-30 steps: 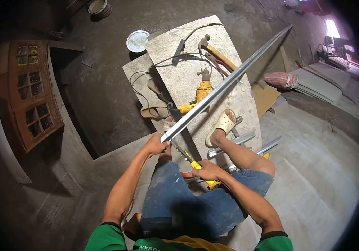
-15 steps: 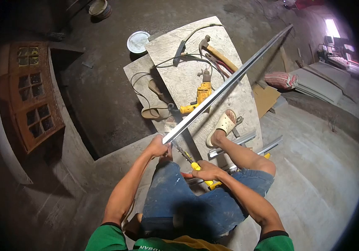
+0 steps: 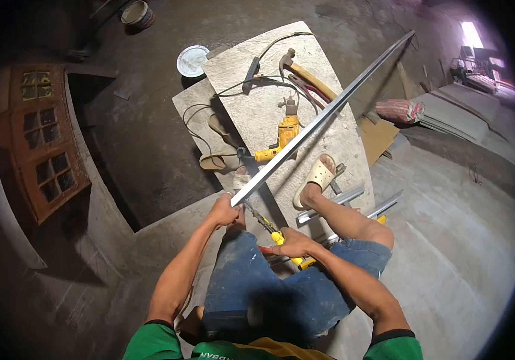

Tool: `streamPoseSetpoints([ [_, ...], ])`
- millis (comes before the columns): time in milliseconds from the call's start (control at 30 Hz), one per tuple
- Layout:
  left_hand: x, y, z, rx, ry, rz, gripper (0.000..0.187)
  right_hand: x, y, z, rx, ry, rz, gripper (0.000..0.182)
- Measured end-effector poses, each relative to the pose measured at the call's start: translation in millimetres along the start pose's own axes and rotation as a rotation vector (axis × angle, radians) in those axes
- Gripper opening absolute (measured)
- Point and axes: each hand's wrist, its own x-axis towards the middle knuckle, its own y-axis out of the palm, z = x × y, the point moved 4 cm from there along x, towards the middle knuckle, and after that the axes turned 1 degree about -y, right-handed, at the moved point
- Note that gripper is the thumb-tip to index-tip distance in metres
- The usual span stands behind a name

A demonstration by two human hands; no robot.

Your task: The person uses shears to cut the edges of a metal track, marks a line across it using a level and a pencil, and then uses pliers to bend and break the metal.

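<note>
My left hand (image 3: 224, 211) is closed around the near end of a long, thin metal channel (image 3: 320, 121), which runs away to the upper right above the boards. In my right hand (image 3: 296, 243) are yellow-handled tin snips (image 3: 277, 237), their dark jaws reaching up to the channel's end beside my left fingers. Under the channel, a yellow power drill (image 3: 286, 133) lies on a pale, worn board (image 3: 251, 51). A claw hammer (image 3: 310, 75) and a red-handled tool (image 3: 306, 90) rest near it, partly covered by the channel.
Short metal channel pieces (image 3: 344, 197) lie by my right foot. A black cord (image 3: 203, 103) loops over the boards. Beyond them are a white bucket (image 3: 192, 60) and another bucket (image 3: 138, 14). A wooden cabinet (image 3: 44, 144) stands left; a red-white sack (image 3: 399, 111) and stacked sheets (image 3: 452, 120) lie right.
The view has shifted slightly, so the boards and tools sit a little further left. Both hands keep their holds, with the snips' jaws still at the channel's end.
</note>
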Motion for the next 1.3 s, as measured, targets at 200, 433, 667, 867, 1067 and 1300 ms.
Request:
streamPoseSetpoints([
  [200,-7,-8,-15,-0.059,-0.04,0.069,0.019,2,6,-3,0.077,-0.01,0.007,0.088],
  [433,3,-14,-25,-0.183,-0.053,0.327,0.028,19,20,-17,0.067,-0.105,-0.165,0.079],
  [667,-7,0,-33,0.032,0.079,0.178,0.038,5,17,-15,0.148,-0.005,-0.103,0.064],
  [867,0,0,-25,0.231,0.023,0.065,0.042,17,19,-21,0.156,0.046,-0.141,0.054],
  [1067,2,0,-23,-0.036,-0.052,0.099,0.036,-3,14,-9,0.235,-0.084,-0.303,0.054],
  [1300,-7,1,-34,-0.031,-0.115,-0.014,0.035,2,20,-22,0.219,-0.178,-0.245,0.045],
])
